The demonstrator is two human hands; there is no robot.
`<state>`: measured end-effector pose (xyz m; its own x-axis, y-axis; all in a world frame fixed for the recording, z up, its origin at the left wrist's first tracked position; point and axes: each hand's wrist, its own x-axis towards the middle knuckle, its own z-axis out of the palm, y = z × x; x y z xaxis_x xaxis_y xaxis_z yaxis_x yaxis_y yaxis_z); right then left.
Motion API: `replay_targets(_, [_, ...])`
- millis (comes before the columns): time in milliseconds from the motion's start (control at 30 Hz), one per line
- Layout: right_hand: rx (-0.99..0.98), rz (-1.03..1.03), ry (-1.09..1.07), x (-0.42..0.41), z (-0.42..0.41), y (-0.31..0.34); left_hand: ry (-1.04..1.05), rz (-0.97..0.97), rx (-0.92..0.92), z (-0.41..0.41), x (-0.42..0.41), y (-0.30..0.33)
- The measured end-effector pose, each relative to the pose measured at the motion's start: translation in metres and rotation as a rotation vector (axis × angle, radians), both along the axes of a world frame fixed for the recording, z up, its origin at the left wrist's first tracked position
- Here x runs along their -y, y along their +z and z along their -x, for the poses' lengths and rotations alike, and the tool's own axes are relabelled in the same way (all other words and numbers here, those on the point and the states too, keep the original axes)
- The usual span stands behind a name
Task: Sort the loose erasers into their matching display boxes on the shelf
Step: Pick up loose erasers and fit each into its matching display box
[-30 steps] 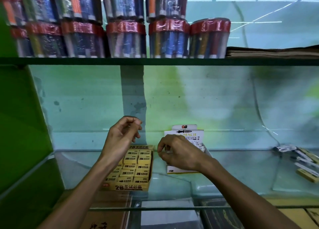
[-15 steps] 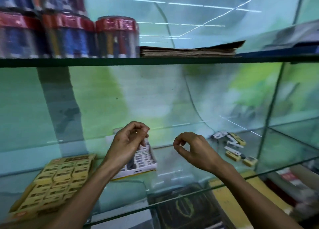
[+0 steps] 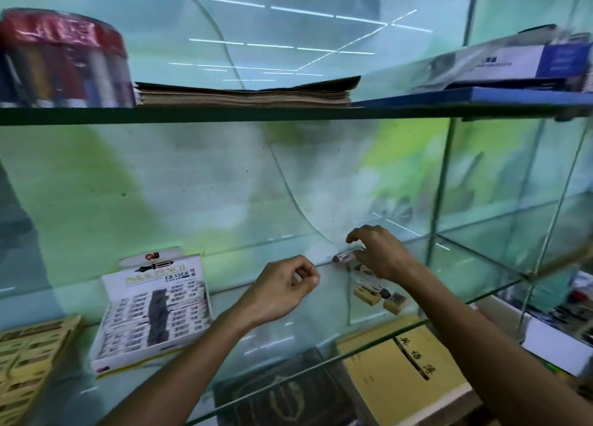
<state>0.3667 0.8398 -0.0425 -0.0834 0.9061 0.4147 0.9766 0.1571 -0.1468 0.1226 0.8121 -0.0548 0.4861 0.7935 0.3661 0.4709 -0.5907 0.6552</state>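
On the glass shelf (image 3: 308, 335) a white display box (image 3: 150, 310) of black-and-white erasers stands left of centre. A yellow display box (image 3: 25, 361) of yellow erasers lies at the far left. Several loose erasers lie at the right: a white one (image 3: 342, 257) and yellow ones (image 3: 369, 294). My right hand (image 3: 382, 255) hovers over this pile with fingers apart, its fingertips at the white eraser. Between the white box and the pile, my left hand (image 3: 282, 287) hangs above the shelf, fingers curled, with nothing visible in it.
The upper shelf carries a tub of pens (image 3: 64, 59), a stack of brown paper (image 3: 247, 95) and a blue-edged box (image 3: 513, 63). A vertical glass divider (image 3: 442, 181) stands right of the loose erasers. Yellow notebooks (image 3: 401, 377) and a dark book (image 3: 282, 393) lie below.
The view has swung to the right, away from the yellow box. My right hand reached right to the loose erasers and opened over them. My left hand followed to the right, still curled.
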Motion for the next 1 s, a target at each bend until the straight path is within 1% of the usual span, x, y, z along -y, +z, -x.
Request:
replay_targets(133, [0.125, 0.103, -0.022, -0.011, -0.005, 0.0, -0.019, 0.029, -0.071, -0.013, -0.002, -0.004])
replay_targets(267, [0.199, 0.08, -0.002, -0.02, -0.006, -0.002, -0.016, 0.032, -0.088, -0.017, -0.004, -0.006])
replay_targets(333, [0.202, 0.083, 0.022, -0.021, -0.008, -0.003, -0.007, 0.027, -0.076, -0.016, -0.006, -0.005])
replay_targets(367, [0.173, 0.079, 0.042, -0.02, -0.009, -0.002, 0.0, 0.022, -0.068, -0.014, -0.006, -0.005])
replay_targets(433, [0.034, 0.052, 0.104, -0.017, -0.01, -0.001, 0.022, 0.013, -0.033, -0.009, -0.007, -0.003])
replay_targets(533, [-0.255, -0.036, 0.186, -0.006, -0.002, 0.001, 0.074, 0.033, 0.081, -0.001, -0.008, 0.003])
replay_targets(633, [-0.59, -0.046, 0.243, 0.011, 0.018, 0.004, 0.125, 0.065, 0.236, 0.004, -0.008, 0.01])
replay_targets(667, [-0.655, -0.052, 0.258, 0.015, 0.026, 0.005, 0.13, 0.085, 0.288, 0.006, -0.007, 0.013])
replay_targets(800, [-0.724, -0.113, 0.316, 0.03, 0.061, 0.009, 0.118, 0.176, 0.467, 0.01, 0.001, 0.022])
replay_targets(933, [-0.7, -0.173, 0.419, 0.044, 0.097, 0.012, 0.137, 0.206, 0.666, 0.021, 0.01, 0.027])
replay_targets(1000, [-0.781, -0.121, 0.46, 0.05, 0.11, 0.017, 0.119, 0.217, 0.763, 0.034, 0.013, 0.028])
